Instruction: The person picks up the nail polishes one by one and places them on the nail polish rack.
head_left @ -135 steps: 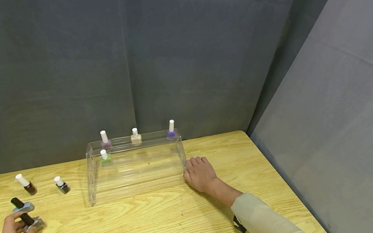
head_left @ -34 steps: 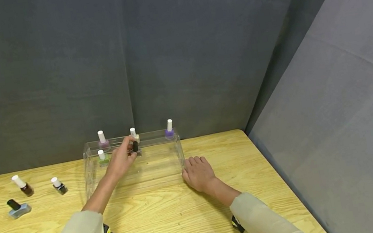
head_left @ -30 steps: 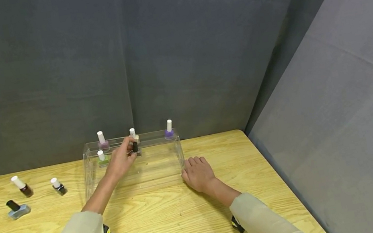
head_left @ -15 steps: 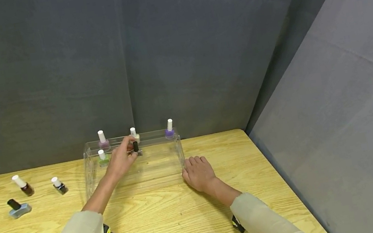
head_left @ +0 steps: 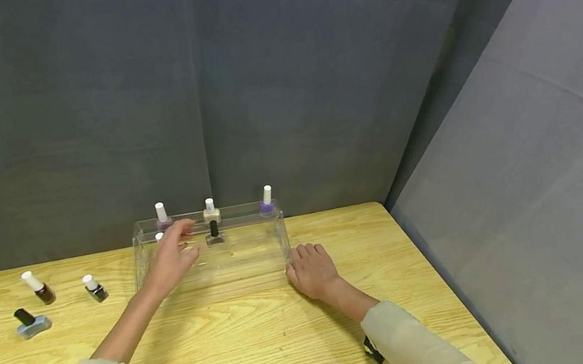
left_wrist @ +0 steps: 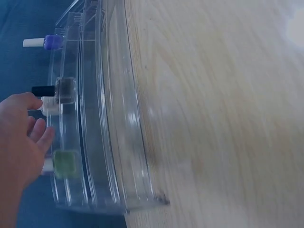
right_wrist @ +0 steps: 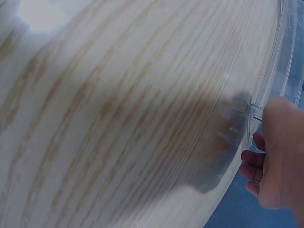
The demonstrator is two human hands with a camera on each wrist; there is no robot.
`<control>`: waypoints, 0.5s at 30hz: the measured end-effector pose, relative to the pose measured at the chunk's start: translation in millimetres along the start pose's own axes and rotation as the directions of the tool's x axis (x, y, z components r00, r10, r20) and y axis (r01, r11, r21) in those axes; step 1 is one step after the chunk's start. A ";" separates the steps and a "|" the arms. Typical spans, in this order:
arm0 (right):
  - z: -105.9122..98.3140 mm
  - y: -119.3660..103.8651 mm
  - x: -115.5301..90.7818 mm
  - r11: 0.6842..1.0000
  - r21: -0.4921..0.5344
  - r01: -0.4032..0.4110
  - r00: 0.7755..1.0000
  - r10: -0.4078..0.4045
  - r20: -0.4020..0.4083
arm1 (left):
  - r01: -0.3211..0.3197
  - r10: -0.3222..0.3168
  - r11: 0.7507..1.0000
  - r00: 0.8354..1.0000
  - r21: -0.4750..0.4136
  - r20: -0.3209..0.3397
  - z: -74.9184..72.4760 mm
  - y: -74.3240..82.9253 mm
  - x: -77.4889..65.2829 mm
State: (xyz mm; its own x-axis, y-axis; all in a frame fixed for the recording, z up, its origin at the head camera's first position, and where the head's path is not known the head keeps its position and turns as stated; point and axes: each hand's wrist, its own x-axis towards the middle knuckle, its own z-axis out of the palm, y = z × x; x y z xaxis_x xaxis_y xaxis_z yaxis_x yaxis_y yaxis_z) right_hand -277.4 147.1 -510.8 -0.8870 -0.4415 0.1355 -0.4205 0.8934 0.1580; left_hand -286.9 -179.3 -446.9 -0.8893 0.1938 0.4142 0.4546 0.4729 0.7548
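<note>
A clear tiered display rack (head_left: 257, 254) stands at the back of the table with nail polish bottles on its upper tiers. My left hand (head_left: 169, 263) is in front of the rack's left half, thumb and fingers spread apart and holding nothing. Just right of its fingertips, a dark greyish nail polish bottle with a black cap (head_left: 215, 237) stands upright on the second tier. The green bottle (left_wrist: 65, 164) on that tier is mostly hidden by this hand in the head view. My right hand (head_left: 313, 273) grips the rack's front right corner, fingers curled at its side panel (right_wrist: 255, 114).
Mauve (head_left: 162, 218), cream (head_left: 211, 214) and purple (head_left: 267, 205) bottles line the top tier. On the table at left are a dark red bottle (head_left: 44, 292), a black one with a white cap (head_left: 96, 292) and a grey-blue one (head_left: 34, 326). Dark cloth (head_left: 311, 90) hangs behind.
My left hand picked up the black-capped bottle from the table at left and carried it to the second tier. It has now released the bottle and drawn back left. The right hand stays put.
</note>
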 end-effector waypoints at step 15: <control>9.8 7.5 1.9 0.999 -0.040 0.006 1.000 -0.005 0.025 | 0.059 -0.061 0.994 0.998 0.091 0.018 -63.7 1.0 -72.2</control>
State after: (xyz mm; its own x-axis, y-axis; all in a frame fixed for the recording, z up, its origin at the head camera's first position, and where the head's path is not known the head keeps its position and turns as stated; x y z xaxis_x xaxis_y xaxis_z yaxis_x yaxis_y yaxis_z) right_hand -284.2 153.8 -518.9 -0.8895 -0.4435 0.1099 -0.4177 0.8868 0.1979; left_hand -219.1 -247.6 -443.7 -0.9160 0.1800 0.3585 0.3950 0.5599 0.7284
